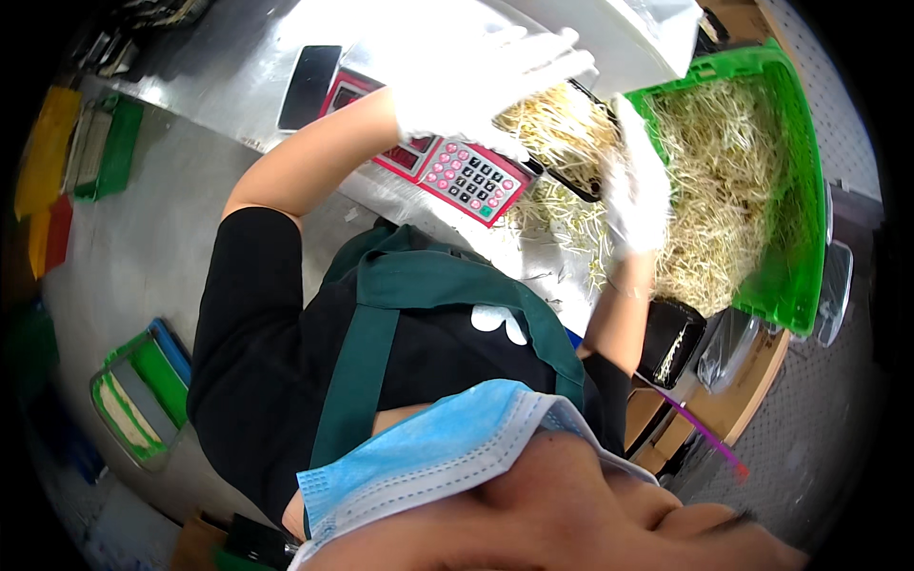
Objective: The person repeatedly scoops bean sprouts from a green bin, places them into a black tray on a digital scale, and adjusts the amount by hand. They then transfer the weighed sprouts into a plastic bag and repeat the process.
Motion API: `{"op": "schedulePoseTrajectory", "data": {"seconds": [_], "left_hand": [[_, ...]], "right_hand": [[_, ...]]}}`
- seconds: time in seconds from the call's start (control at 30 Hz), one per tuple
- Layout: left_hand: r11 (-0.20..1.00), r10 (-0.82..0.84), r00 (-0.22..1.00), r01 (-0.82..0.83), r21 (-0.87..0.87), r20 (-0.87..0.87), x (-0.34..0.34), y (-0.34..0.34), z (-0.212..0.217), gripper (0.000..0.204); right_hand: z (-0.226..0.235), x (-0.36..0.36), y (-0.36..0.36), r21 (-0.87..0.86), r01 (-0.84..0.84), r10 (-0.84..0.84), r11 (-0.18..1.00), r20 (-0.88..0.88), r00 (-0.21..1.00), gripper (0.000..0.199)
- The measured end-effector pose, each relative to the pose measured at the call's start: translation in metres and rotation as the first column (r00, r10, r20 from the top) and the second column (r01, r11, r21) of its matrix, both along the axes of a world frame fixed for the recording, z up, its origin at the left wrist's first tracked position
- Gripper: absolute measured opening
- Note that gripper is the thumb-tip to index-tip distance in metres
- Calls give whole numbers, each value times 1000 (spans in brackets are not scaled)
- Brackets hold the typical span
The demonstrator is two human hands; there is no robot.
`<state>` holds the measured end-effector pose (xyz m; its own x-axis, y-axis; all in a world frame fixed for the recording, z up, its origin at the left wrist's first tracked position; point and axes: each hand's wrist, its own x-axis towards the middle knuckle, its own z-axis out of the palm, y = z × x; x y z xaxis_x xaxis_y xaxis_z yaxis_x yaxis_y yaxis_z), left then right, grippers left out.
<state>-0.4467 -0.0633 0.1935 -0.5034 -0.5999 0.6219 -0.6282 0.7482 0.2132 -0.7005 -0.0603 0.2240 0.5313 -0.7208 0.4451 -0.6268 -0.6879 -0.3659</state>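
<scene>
In the head view, a black tray [571, 157] heaped with bean sprouts [543, 119] sits on a pink-keyed weighing scale [466, 176], and that scale serves as the landmark. The left hand [476, 81], in a white glove, lies spread flat and wide over the heap above the scale's keypad, pressing on the sprouts and gripping nothing. The right hand [636, 186], also gloved, stands on edge just right of the scale against the tray's right end, fingers together; whether it pinches any sprouts cannot be told.

To do this step well, I judge the palm should press lightly and evenly, so that the brittle stems settle without snapping, while the right hand acts as a wall to stop them sliding off.

To the right of the scale, touching the right hand's back, is a green crate [800, 190] filled with more sprouts; its near rim leaves little room for that wrist. Loose sprouts litter the steel table [238, 86] in front of the scale, close to the table edge by the green apron [381, 314]. To the left of the scale lies a dark phone [309, 86], with open table beyond it.
</scene>
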Motion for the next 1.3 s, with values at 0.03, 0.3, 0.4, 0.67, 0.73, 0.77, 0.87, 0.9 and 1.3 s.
{"op": "schedulePoseTrajectory", "data": {"seconds": [0.03, 0.3, 0.4, 0.67, 0.73, 0.77, 0.87, 0.9, 1.3], "left_hand": [[999, -22, 999, 23, -22, 46, -11, -7, 0, 80], [990, -43, 977, 14, 141, 207, -37, -28, -31, 81], [962, -157, 972, 110, 248, 176, -30, -33, -28, 81], [994, -85, 990, 76, 82, 114, -63, -10, 2, 78], [995, -88, 979, 78, 64, 186, -59, -22, -12, 77], [995, -89, 970, 78, 57, 225, -54, -27, -18, 76], [981, -147, 973, 121, 148, 175, -46, -29, -19, 69], [973, -146, 978, 115, 198, 151, -45, -27, -18, 68], [985, 23, 852, -110, 135, 523, -54, -19, 14, 85]], "right_hand": [[-3, 22, -10, -95, -43, 36, 995, -74, 997, 40], [-29, 28, -16, 131, 299, -217, 945, -431, 876, 49], [-16, 5, -24, 100, 80, -44, 992, -319, 947, 59], [-21, -38, -29, 291, -27, 93, 956, -216, 972, 80], [-28, -43, -28, 298, -88, 128, 951, -116, 985, 77], [-32, -45, -29, 300, -121, 146, 946, -61, 987, 75], [-35, -42, -21, 350, -17, 53, 937, -94, 994, 68], [-35, -40, -20, 352, 28, 22, 936, -137, 990, 67], [-14, -185, 73, 517, 234, -558, 823, 663, 499, 39]]}}
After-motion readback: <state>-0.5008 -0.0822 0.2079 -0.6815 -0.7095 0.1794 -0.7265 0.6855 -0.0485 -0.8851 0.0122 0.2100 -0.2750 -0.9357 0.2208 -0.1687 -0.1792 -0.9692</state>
